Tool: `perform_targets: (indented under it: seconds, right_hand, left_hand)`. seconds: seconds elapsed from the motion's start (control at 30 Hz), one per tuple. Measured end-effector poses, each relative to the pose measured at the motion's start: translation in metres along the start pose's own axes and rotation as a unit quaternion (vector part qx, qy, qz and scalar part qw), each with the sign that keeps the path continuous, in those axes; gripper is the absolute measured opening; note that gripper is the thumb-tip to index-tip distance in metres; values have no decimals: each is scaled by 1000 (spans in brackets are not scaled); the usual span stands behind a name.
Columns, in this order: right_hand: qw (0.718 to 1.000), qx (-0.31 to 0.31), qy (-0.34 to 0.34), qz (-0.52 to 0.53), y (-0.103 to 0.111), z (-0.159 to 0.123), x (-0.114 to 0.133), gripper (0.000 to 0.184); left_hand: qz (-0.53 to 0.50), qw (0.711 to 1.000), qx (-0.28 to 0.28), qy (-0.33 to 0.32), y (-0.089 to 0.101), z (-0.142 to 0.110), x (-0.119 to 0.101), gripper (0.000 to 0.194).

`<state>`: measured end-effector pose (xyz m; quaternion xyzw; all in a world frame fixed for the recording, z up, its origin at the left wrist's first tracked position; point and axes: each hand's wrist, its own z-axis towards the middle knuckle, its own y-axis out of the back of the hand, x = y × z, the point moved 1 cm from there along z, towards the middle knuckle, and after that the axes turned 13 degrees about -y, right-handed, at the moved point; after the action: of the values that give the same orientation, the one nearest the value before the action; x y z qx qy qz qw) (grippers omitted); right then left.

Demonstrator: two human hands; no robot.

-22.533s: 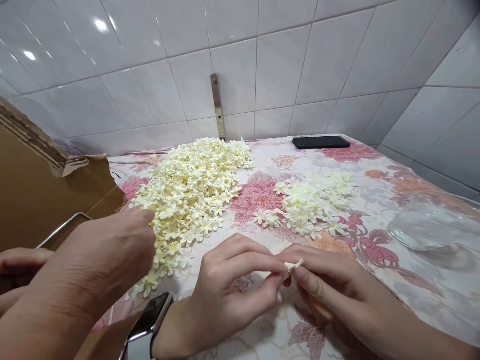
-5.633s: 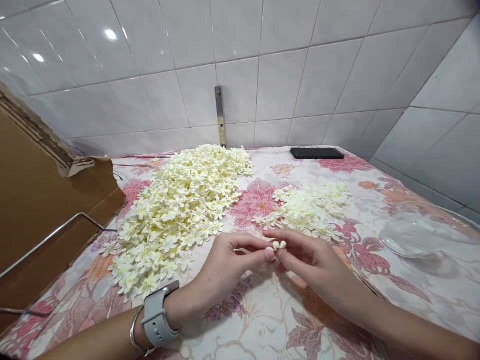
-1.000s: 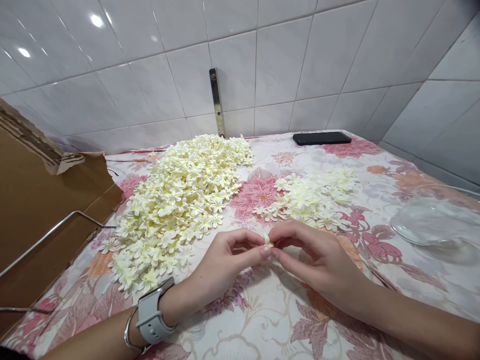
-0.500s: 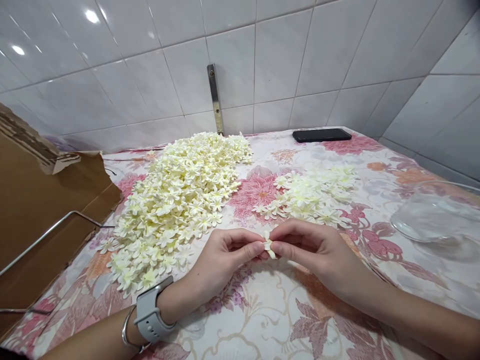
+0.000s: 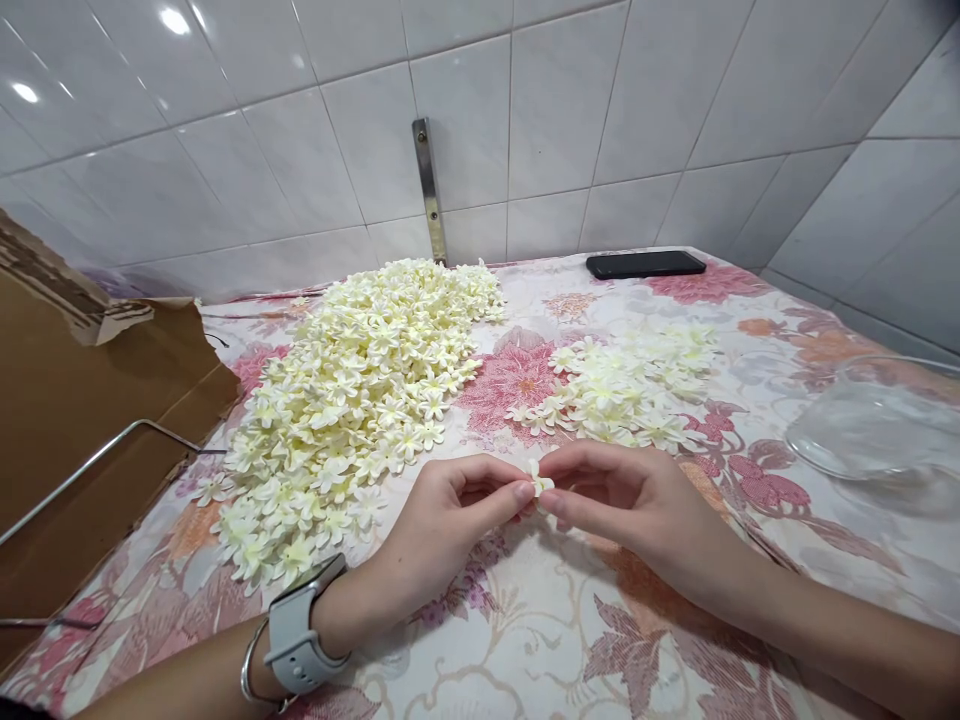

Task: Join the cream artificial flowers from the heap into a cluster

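Observation:
A small white flower [image 5: 539,482] is pinched between the fingertips of both hands, low over the cloth. My left hand [image 5: 457,510], with a grey-strapped watch and a bangle at its wrist, grips the flower's left side by thumb and forefinger. From the right, my right hand [image 5: 637,500] closes thumb and forefinger on its other side. A large heap of white-yellow flowers [image 5: 360,390] spreads to the left. Just beyond the right hand lies a smaller, paler pile of flowers [image 5: 626,385].
Cardboard [image 5: 90,440] with a bent metal rod [image 5: 82,482] stands at the left edge. A black phone [image 5: 645,264] lies near the tiled wall [image 5: 465,120]. At the right is a clear plastic container [image 5: 862,425]. A flowered tablecloth [image 5: 487,650] covers the table.
The flower between my fingertips has turned a little, and my right thumb has shifted slightly lower on it. Both hands stay in nearly the same place.

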<state>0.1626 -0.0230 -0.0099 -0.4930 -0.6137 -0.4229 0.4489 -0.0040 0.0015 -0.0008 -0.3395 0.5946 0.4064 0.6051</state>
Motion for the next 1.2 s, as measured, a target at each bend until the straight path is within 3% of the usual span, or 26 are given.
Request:
perform_targets:
  seconds: [0.27,0.47,0.77,1.07,1.2]
  right_hand:
    - [998,-42,-23,36,3,6,3,15]
    - [997,-69,0,43,3,7,-2,16]
    - [997,-57,48,2,0,-1,4,12]
    - [993,-72,28,-87,9,-2,6,18]
    - [992,-96,5,-78,21,6,13,21]
  left_hand:
    - [13,1000,-14,9,1,1,1,14]
    - [16,997,-72,10,2,2,1,14]
    - [-34,994,-98,-26,-1,2,0,13]
    - [24,993,-113,-32,-1,-3,-3,16]
    - [-16,989,-146,-33,4,-3,-5,16]
